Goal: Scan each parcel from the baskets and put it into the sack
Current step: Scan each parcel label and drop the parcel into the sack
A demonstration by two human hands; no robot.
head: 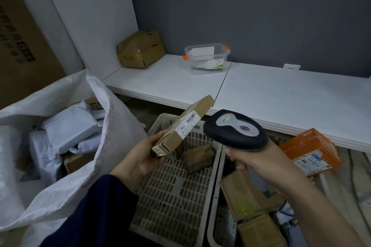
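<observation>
The left hand (140,156) grips the flat parcel (182,124) by its near end, label (185,124) up, over the far edge of the left basket (172,206), beside the open sack (60,192); the right hand (261,164) is clenched round the scanner (234,128). A greenish patch (244,205) seems to lie on a box (236,188) in the right basket (215,186), so the beam may miss this label and read the wrong code. The scanner's window and trigger finger are hidden
</observation>
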